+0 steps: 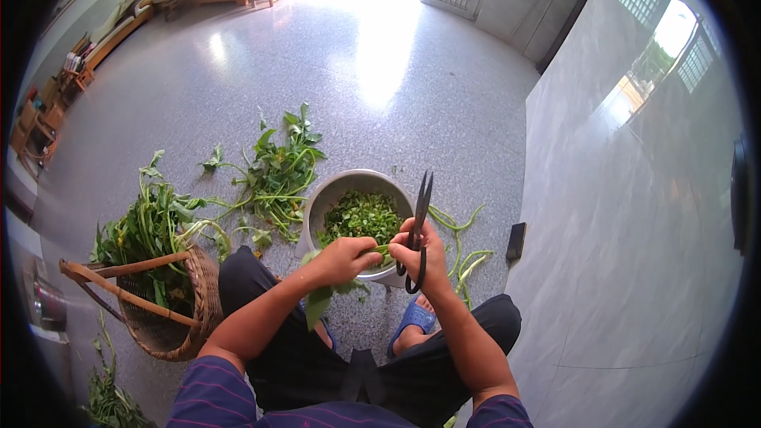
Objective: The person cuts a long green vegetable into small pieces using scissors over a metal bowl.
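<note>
My left hand (346,260) is closed around a leafy green stem, whose broad leaves (319,305) hang down below the wrist. A pair of black scissors (423,200) stands upright in my right hand (422,252), blades pointing up and nearly together. My right fingertips meet the stem's end near the left hand, over the bowl's near rim. Beneath both hands is a round metal bowl (311,210), partly filled with cut green leaves and stem pieces (361,214).
A wicker basket (208,301) full of leafy vines stands to my left. More vines (277,170) lie beyond the bowl, and bare stems (468,261) lie to its right. A dark phone-like object (517,241) leans on the tiled wall (618,269).
</note>
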A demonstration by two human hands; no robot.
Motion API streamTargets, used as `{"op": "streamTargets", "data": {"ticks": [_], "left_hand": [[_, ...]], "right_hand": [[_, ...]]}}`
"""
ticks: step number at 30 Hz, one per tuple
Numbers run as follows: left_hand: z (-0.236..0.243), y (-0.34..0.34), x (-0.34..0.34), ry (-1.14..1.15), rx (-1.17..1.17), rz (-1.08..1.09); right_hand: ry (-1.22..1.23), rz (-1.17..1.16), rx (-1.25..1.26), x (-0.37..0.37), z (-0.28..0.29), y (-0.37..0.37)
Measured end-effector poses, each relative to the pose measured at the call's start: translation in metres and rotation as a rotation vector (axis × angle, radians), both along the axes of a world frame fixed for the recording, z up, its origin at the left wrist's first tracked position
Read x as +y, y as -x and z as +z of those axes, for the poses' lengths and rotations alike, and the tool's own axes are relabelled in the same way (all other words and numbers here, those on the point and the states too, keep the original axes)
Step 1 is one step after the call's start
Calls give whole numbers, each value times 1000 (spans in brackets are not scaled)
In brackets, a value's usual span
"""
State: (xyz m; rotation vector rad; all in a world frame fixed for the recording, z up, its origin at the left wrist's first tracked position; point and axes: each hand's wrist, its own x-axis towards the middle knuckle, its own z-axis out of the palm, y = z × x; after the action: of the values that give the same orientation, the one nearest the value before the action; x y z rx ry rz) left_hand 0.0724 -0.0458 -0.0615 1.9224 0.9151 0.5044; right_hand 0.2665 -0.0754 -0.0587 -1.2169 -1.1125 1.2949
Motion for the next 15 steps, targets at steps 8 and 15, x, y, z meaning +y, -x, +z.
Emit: {"op": "streamTargets", "data": {"ticks": [8, 15], "left_hand": [[-6, -1, -7, -195, 99, 114], [-16, 1, 6, 220, -299, 350]], "right_hand": [[26, -49, 58, 5, -3, 3], [52, 1, 51, 0, 0, 13]]}}
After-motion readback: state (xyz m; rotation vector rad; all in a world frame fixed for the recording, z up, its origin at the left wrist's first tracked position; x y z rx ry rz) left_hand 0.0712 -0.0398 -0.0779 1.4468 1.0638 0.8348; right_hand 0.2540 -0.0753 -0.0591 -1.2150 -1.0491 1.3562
